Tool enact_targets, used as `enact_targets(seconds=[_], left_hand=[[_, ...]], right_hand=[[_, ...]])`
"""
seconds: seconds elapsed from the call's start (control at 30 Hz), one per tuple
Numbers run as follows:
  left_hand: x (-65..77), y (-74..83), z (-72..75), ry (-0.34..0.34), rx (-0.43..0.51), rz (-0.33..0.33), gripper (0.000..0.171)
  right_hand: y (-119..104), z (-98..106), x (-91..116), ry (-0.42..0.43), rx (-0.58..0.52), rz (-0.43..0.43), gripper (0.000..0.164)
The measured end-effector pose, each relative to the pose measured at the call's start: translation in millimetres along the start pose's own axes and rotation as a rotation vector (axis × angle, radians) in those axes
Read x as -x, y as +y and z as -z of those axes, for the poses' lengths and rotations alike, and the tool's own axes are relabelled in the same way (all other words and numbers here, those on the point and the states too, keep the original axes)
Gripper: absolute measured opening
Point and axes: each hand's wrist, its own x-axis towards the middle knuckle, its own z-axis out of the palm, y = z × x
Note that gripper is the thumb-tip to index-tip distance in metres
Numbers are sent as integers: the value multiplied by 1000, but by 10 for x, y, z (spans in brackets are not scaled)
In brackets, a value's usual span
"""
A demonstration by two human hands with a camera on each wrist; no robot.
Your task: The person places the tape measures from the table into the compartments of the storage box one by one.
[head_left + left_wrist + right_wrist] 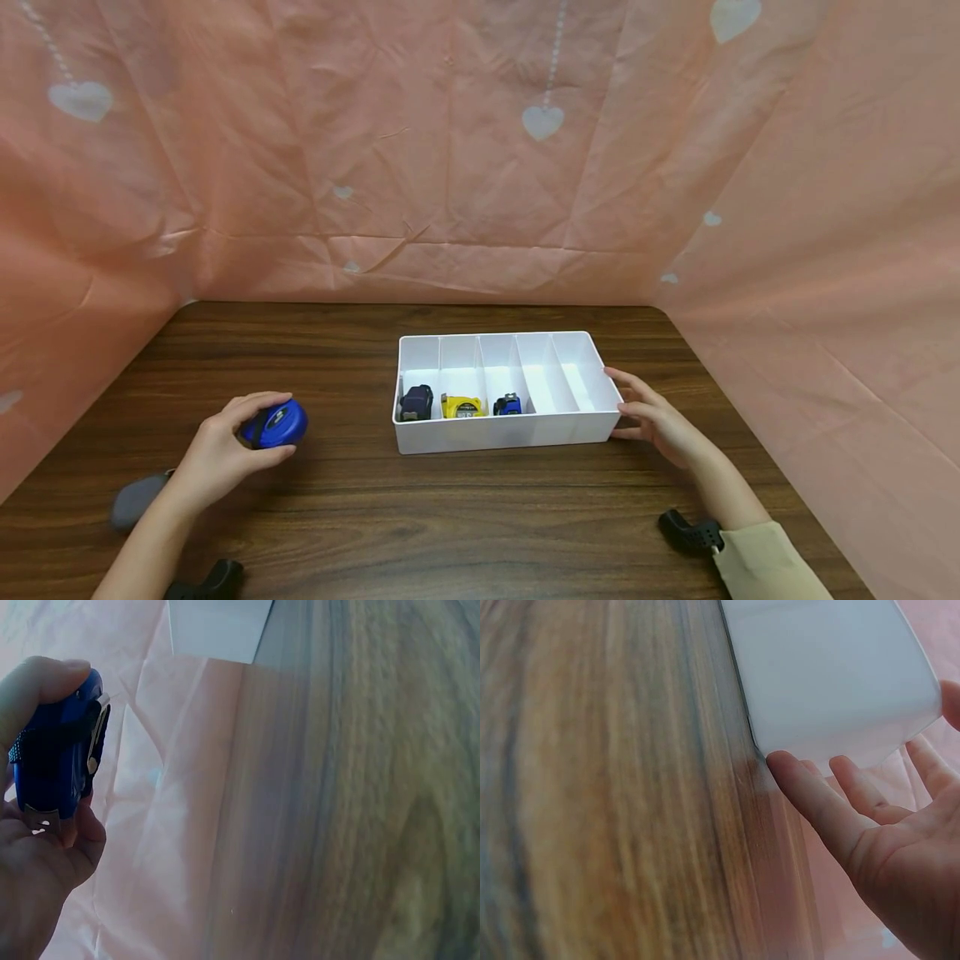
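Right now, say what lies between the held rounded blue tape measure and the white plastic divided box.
The head view shows only bare brown wood-grain tabletop between that tape measure and the box.

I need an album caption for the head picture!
Left hand holds rounded blue tape measure; right hand touches white five-compartment plastic box.

The left forearm [153, 537] partly hides a grey object [135, 502]; both wrist views crop the white box [840, 667].
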Motion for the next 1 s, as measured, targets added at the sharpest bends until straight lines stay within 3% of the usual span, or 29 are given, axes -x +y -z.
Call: enact_targets(seconds=[0.4,0.7,1.0], left_hand=[[-101,70,-54,13,34,-1,60],[-208,151,-125,26,64,-92,61],[-305,223,-158,39,86,-111,61]], right_hand=[[7,6,-1,-3,1,10,56],[7,9,-2,-3,1,11,57],[11,7,0,-3,-3,16,57]])
